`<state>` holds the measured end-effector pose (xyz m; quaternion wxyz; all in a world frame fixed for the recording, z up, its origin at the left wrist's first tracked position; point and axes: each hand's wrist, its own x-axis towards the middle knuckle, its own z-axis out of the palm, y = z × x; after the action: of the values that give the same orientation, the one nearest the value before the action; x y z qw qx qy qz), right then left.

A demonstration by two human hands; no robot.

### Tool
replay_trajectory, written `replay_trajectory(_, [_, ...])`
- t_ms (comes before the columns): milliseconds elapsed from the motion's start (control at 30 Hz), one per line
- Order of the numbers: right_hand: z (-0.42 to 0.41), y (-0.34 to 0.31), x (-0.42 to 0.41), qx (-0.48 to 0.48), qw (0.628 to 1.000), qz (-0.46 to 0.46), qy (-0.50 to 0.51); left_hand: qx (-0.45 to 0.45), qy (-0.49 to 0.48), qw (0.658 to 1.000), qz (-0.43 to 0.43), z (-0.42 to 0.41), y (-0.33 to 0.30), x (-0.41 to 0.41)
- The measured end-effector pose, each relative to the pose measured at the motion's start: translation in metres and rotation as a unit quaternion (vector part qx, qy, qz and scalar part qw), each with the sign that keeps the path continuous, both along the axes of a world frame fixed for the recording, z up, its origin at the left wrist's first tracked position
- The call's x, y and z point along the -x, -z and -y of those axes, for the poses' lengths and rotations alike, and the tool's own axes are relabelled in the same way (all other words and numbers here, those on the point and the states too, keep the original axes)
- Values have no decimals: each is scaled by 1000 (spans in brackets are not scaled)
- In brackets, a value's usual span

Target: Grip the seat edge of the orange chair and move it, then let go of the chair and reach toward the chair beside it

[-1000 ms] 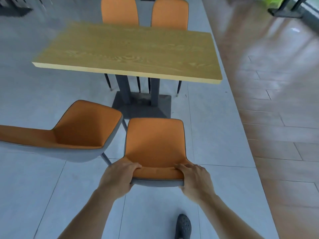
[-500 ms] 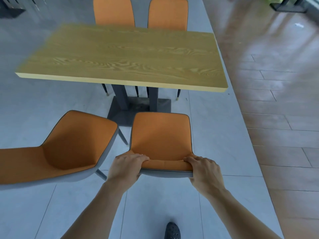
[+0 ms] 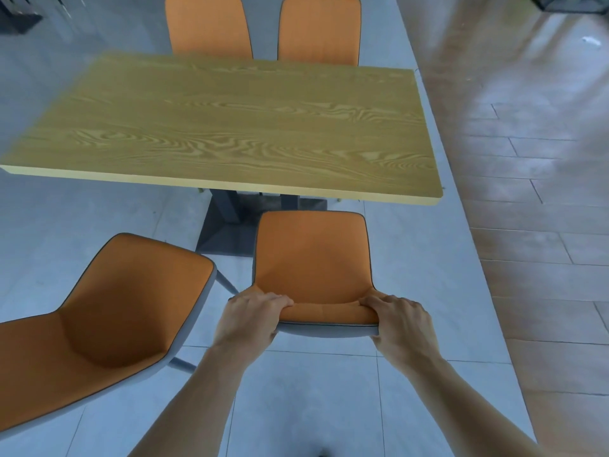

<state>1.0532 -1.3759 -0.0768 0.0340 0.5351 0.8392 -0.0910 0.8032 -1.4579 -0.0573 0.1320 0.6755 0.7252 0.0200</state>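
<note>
An orange chair (image 3: 313, 258) with a grey shell stands in front of me, its seat facing a wooden table (image 3: 230, 127). My left hand (image 3: 250, 321) grips the left end of the backrest's top edge, fingers curled over the orange padding. At the right end of that edge my right hand (image 3: 402, 324) grips the same way. The front of the seat lies just short of the table's near edge.
A second orange chair (image 3: 108, 311) stands turned at an angle to the left, close beside the held one. Two more orange chairs (image 3: 207, 24) (image 3: 318, 28) sit at the table's far side. The table's dark pedestal base (image 3: 227, 225) is ahead. Brown floor tiles (image 3: 527, 192) run along the right.
The held chair has slid forward toward the table, both hands gripping its backrest throughout. I have stepped closer, and my foot has dropped out of view at the bottom.
</note>
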Motion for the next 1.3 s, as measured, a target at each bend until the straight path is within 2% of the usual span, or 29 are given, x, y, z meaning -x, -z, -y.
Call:
replay_trajectory(133, [3, 1, 0, 11, 1000, 0, 5, -2, -7, 1000, 15, 6, 1, -3])
replay_trajectory(300, [16, 1, 7, 39, 999, -7, 1, 12, -13, 1000, 1, 12, -5, 6])
replay_trajectory(633, [17, -3, 5, 36, 999, -13, -15, 22, -19, 999, -33, 13, 1, 5])
replay_trajectory(733, [20, -10, 2, 66, 998, -14, -7, 29, -22, 999, -35, 18, -8, 5])
replay_trajectory(833, [34, -24, 5, 54, 998, -33, -8, 19, 0, 999, -30, 30, -22, 13])
replay_trajectory(967, [49, -47, 28, 50, 996, -76, 8, 11, 8, 999, -44, 50, -38, 46])
replay_trajectory(1300, [119, -93, 154, 46, 995, -70, 45, 2, 22, 999, -45, 120, -75, 189])
